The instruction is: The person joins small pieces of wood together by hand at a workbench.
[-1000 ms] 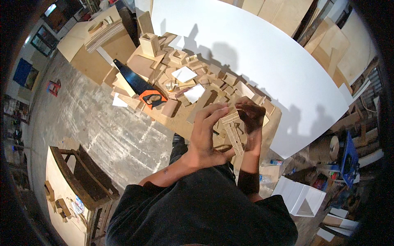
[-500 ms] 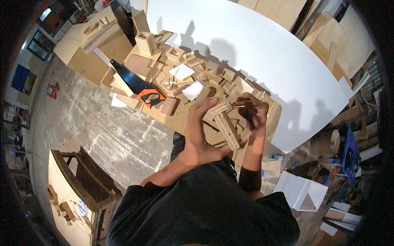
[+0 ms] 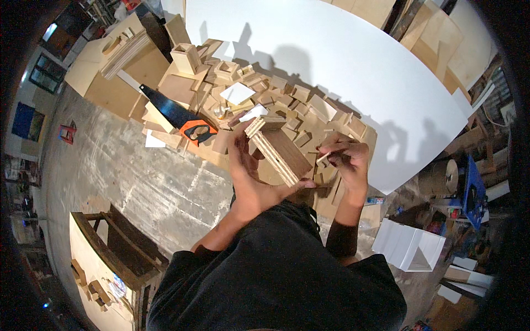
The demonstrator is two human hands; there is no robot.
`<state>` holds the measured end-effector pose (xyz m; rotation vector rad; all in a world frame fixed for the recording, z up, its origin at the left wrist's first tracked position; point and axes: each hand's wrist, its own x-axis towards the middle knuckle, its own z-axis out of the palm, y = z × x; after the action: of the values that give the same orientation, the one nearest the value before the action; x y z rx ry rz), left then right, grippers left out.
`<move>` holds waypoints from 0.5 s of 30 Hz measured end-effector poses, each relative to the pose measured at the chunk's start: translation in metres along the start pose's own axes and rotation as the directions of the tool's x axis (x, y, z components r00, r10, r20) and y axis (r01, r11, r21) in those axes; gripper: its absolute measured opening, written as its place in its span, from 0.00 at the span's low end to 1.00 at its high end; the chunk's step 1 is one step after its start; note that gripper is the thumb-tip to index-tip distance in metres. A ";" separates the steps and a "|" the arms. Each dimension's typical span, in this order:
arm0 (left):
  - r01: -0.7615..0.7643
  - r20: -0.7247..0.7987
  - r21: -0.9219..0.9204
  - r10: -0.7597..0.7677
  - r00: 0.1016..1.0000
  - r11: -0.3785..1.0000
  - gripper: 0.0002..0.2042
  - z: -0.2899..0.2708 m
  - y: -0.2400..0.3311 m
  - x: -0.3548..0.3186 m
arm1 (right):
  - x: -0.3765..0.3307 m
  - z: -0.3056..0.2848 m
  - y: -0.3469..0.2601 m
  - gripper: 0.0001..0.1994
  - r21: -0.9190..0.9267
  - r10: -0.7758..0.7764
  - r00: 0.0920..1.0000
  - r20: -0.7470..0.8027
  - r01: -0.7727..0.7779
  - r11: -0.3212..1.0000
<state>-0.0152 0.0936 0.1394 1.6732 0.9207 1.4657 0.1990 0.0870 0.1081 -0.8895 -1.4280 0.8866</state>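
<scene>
My left hand (image 3: 248, 176) is closed round a small plywood assembly (image 3: 279, 154), its thumb along the lower end and its fingers at the far side. The layered edges of the joined plywood pieces face me. To the right, my right hand (image 3: 349, 160) pinches a thin, pale wooden stick (image 3: 324, 158), apart from the assembly. Beneath both hands lies a worktable (image 3: 327, 199) strewn with wood offcuts. A handsaw (image 3: 174, 115) with an orange and black handle rests on the pieces at the left.
A large white panel (image 3: 353, 83) stands beyond the table. Small open wooden boxes (image 3: 186, 58) sit among the offcuts. At lower left is a wooden frame table (image 3: 105, 248) holding scraps. A white box-shaped piece (image 3: 408, 245) stands on the floor at right.
The plywood assembly has shifted left and turned, showing a broad face. My right hand has moved lower and away from it, with the stick still pinched.
</scene>
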 end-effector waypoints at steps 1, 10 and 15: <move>-0.003 -0.009 -0.010 0.003 1.000 1.000 0.57 0.000 -0.001 0.000 | 0.000 0.002 -0.005 0.16 -0.006 -0.020 1.000 0.020 0.020 1.000; -0.061 0.010 -0.062 0.062 0.998 0.996 0.58 0.005 -0.006 0.000 | -0.003 0.008 -0.017 0.17 -0.088 -0.228 0.972 0.062 0.233 0.968; -0.020 -0.015 -0.051 0.019 1.000 0.998 0.55 0.004 -0.008 -0.004 | -0.004 0.011 -0.019 0.17 -0.021 -0.234 0.969 0.084 0.236 0.971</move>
<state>-0.0117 0.0937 0.1304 1.6407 0.8694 1.5035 0.1881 0.0754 0.1229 -0.6953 -1.5847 0.7300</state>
